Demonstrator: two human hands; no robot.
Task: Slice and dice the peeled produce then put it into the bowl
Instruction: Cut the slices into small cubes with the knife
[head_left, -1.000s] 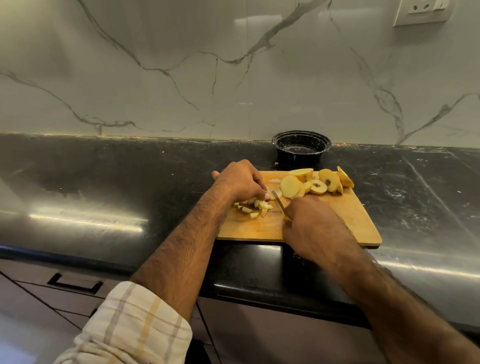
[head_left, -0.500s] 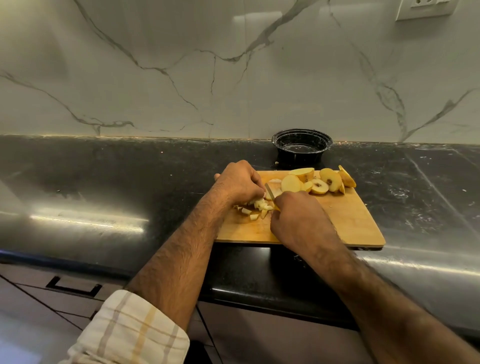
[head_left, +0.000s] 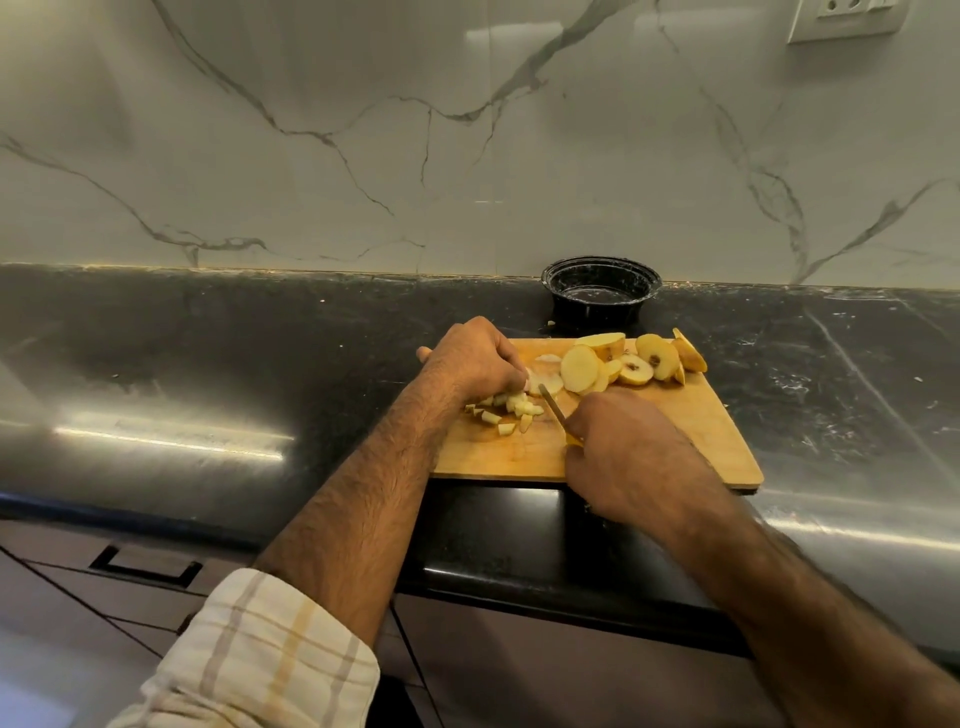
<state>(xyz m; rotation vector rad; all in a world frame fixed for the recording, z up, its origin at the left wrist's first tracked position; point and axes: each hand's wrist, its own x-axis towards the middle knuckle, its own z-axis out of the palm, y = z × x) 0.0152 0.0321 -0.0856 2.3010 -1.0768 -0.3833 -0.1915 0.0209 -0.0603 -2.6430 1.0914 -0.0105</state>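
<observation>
Dicing is partly done: small cubes (head_left: 511, 410) lie mid-board beneath the left hand (head_left: 475, 361), which pins a slice. The right hand (head_left: 623, 452) grips the knife (head_left: 551, 404). Whole slices (head_left: 623, 364) wait along the cutting board (head_left: 691, 431)'s far edge; the bowl (head_left: 601, 291), at the table's back edge, looks empty.

Matt wooden cutting board (head_left: 675, 447) at centre right; glossy black stone counter (head_left: 208, 364); polished veined marble wall (head_left: 363, 130) above; shiny black plastic bowl (head_left: 601, 301).
</observation>
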